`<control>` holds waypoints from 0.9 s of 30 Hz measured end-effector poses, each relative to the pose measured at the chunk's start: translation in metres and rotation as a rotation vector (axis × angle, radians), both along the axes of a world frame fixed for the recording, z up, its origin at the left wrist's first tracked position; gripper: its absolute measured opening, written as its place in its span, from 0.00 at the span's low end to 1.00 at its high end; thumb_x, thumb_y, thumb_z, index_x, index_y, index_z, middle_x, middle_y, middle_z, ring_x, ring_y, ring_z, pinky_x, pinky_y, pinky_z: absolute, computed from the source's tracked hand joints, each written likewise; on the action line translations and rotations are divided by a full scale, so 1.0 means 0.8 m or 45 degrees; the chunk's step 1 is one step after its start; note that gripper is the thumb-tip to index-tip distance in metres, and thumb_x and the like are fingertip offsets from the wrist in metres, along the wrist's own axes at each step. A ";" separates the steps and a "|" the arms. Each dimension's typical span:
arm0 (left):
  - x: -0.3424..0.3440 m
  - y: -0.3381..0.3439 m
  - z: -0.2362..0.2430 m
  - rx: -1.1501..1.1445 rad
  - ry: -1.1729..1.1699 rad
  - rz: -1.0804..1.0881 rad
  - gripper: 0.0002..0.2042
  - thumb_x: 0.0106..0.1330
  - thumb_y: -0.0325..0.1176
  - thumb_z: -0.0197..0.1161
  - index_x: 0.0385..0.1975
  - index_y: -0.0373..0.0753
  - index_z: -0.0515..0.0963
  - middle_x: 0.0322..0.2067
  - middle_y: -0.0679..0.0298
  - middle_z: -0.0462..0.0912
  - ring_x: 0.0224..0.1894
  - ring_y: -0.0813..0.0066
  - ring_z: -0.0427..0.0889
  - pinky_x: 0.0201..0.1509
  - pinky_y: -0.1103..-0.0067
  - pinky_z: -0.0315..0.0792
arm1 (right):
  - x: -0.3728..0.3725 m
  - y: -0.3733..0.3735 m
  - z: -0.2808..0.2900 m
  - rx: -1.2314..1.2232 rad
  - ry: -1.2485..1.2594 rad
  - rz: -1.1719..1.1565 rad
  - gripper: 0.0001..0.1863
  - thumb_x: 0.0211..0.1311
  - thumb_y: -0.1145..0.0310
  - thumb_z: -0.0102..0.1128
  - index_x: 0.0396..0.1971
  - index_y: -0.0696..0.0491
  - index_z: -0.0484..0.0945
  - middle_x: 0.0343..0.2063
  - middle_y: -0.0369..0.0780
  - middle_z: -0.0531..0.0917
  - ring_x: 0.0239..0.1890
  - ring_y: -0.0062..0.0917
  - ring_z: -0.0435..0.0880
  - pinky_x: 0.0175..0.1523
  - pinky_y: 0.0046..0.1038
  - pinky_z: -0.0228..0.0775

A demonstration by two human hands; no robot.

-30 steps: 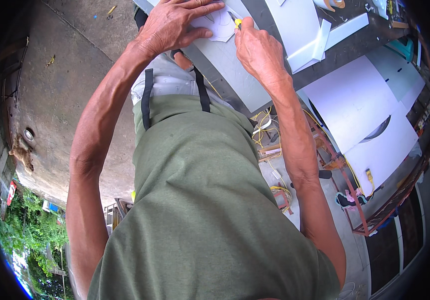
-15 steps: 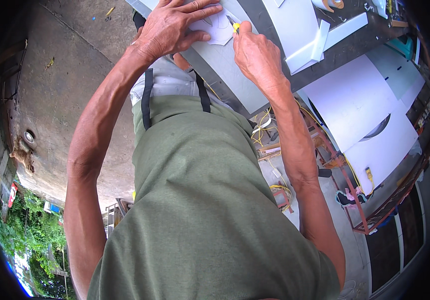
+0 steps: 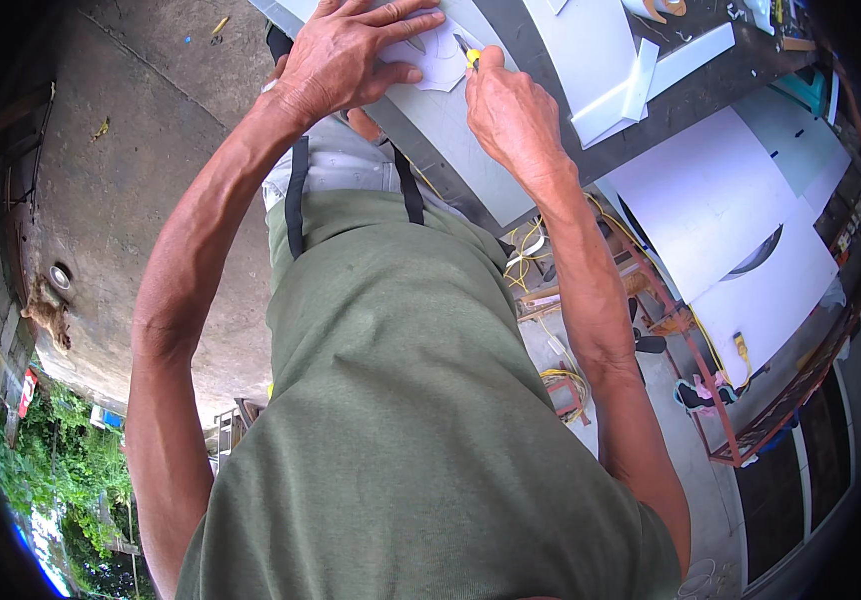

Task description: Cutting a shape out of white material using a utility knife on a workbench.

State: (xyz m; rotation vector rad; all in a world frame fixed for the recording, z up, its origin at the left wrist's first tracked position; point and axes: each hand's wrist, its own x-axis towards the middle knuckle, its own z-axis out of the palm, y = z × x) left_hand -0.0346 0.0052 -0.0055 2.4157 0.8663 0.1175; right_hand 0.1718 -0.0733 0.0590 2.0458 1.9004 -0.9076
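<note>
Head: white paper (image 3: 442, 67) on grey sheet (image 3: 463, 145)
Left hand (image 3: 339, 58): spread flat, as if steadying paper
Right hand (image 3: 516, 112): grasping yellow cutter (image 3: 473, 58); tip contact unclear

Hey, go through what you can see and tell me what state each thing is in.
Small white sheet: flat, lying on the grey sheet
Left hand: fingers spread, resting on the small white sheet
Right hand: closed around the knife
Yellow-and-black knife: blade exposed
White strips: crossed
Large white sheets: overlapping
Yellow cord: coiled
</note>
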 end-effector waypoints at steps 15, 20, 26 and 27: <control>0.002 -0.002 0.002 -0.022 -0.016 0.016 0.37 0.56 0.50 0.75 0.68 0.51 0.74 0.73 0.68 0.69 0.81 0.51 0.47 0.80 0.41 0.39 | -0.006 -0.004 0.006 -0.022 -0.014 -0.032 0.13 0.76 0.64 0.50 0.37 0.60 0.68 0.25 0.56 0.86 0.34 0.53 0.89 0.41 0.52 0.80; 0.002 -0.002 0.004 -0.046 -0.005 0.015 0.36 0.56 0.48 0.76 0.68 0.51 0.75 0.73 0.68 0.69 0.81 0.51 0.48 0.80 0.41 0.38 | -0.008 -0.007 0.004 -0.029 -0.024 -0.045 0.12 0.75 0.65 0.49 0.37 0.60 0.69 0.25 0.57 0.86 0.33 0.53 0.89 0.41 0.51 0.80; 0.001 -0.003 0.006 -0.051 -0.053 0.032 0.36 0.56 0.48 0.76 0.68 0.51 0.75 0.72 0.68 0.69 0.81 0.51 0.48 0.80 0.41 0.38 | -0.008 -0.011 0.002 0.006 -0.005 -0.066 0.12 0.74 0.66 0.50 0.37 0.61 0.69 0.24 0.58 0.85 0.33 0.53 0.89 0.39 0.50 0.81; 0.001 -0.003 0.006 -0.052 -0.057 0.034 0.36 0.55 0.47 0.76 0.68 0.51 0.75 0.72 0.68 0.69 0.81 0.51 0.48 0.80 0.41 0.38 | -0.009 -0.011 0.003 0.010 -0.008 -0.068 0.12 0.74 0.66 0.50 0.37 0.61 0.69 0.24 0.58 0.85 0.33 0.54 0.89 0.39 0.50 0.81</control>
